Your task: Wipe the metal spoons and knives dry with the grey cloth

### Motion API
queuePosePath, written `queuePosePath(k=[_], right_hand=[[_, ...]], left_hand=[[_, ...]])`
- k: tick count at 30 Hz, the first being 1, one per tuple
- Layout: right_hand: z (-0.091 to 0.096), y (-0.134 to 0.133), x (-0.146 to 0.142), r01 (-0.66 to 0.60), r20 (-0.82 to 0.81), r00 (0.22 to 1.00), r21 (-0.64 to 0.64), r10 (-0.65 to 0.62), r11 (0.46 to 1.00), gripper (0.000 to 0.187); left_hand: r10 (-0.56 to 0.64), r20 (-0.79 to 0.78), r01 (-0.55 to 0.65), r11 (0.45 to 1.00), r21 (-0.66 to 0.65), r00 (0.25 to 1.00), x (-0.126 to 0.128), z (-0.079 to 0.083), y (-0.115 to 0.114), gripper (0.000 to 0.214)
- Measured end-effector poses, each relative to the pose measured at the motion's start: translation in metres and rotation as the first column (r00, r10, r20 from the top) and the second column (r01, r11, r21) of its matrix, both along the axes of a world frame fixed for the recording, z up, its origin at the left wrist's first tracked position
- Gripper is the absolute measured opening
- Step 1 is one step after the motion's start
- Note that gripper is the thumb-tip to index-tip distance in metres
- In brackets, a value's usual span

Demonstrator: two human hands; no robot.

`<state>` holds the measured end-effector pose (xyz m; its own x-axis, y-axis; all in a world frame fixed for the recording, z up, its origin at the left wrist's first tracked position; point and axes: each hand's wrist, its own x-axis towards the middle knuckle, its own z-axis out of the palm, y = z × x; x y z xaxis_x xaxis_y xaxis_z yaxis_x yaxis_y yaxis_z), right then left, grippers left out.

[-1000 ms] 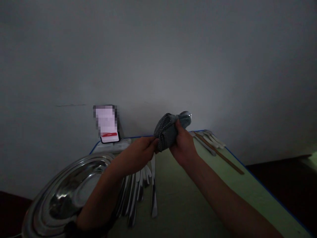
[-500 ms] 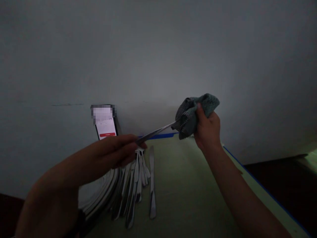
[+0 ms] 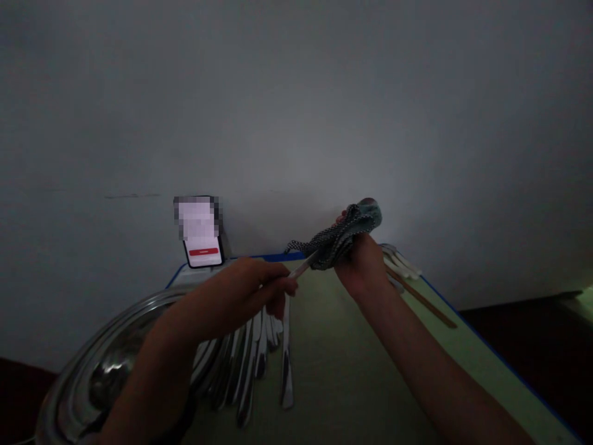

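My left hand point(image 3: 252, 287) pinches one end of a metal table knife point(image 3: 304, 266) between thumb and fingers, above the table. The knife's other end disappears into a folded grey-green cloth point(image 3: 343, 238) with a black-and-white checked side. My right hand point(image 3: 365, 262) is closed around that cloth, gripping it about the knife; most of its fingers are hidden. Below my left hand lies a bunch of metal cutlery point(image 3: 245, 371), mostly knives by their handles. A single knife point(image 3: 286, 364) lies just to the right of the bunch.
At the left stands a shiny metal bowl point(image 3: 111, 371), partly behind my left arm. A lit phone point(image 3: 202, 244) leans against the wall. Beyond my right forearm, several spoons point(image 3: 401, 262) and a brown stick point(image 3: 424, 300) lie near the blue-edged table's point(image 3: 343, 352) right side.
My left hand has moved right and the cloth has come left and lower, so the hands are closer together. Less of the knife shows. The bowl and right-side utensils are now more visible.
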<state>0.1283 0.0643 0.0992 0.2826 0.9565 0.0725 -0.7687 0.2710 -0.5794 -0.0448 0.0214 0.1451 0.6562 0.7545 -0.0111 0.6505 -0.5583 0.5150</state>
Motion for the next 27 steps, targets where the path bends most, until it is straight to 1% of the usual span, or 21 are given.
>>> queuePosePath(k=[3,6,9,11,14,16,19,23,27], right_hand=[[0.0,-0.008,-0.011,-0.075,0.012,0.997,-0.009,0.075,0.997,0.008],[-0.003,-0.015,-0.022,-0.121,0.032,0.992,-0.045,0.123,0.992,0.01],[-0.004,-0.017,-0.026,-0.116,0.049,0.992,-0.052,0.118,0.992,0.017],[-0.004,-0.017,-0.025,-0.116,0.038,0.992,-0.066,0.119,0.991,0.017],[-0.004,-0.016,-0.024,-0.097,0.018,0.995,-0.094,0.099,0.991,0.017],[-0.005,-0.015,-0.024,-0.085,0.013,0.996,-0.073,0.086,0.994,0.018],[-0.007,-0.013,-0.025,-0.11,-0.015,0.994,-0.052,0.11,0.993,0.018],[-0.013,-0.008,-0.028,-0.185,-0.071,0.981,-0.086,0.179,0.979,0.017],[-0.016,-0.005,-0.027,-0.173,-0.131,0.979,-0.139,0.155,0.975,0.018]], left_hand=[[0.027,0.019,-0.027,0.999,0.026,0.999,0.006,0.002,-0.002,0.03],[0.036,0.035,-0.038,0.998,0.042,0.999,0.012,0.003,-0.006,0.03],[0.057,0.052,-0.059,0.998,0.039,0.997,0.016,0.002,-0.007,0.033],[0.057,0.069,-0.059,0.997,0.04,0.996,0.018,0.0,-0.006,0.036],[0.054,0.086,-0.054,0.999,-0.008,0.995,0.019,-0.005,-0.005,0.036],[0.058,0.081,-0.055,0.997,-0.049,0.995,0.021,-0.008,-0.004,0.036],[0.063,0.041,-0.061,0.997,-0.037,0.997,0.023,-0.011,-0.004,0.037],[0.086,-0.07,-0.085,0.996,0.017,0.994,0.023,-0.006,-0.009,0.028],[0.065,-0.178,-0.055,0.997,0.061,0.982,0.021,-0.002,-0.016,0.026]])
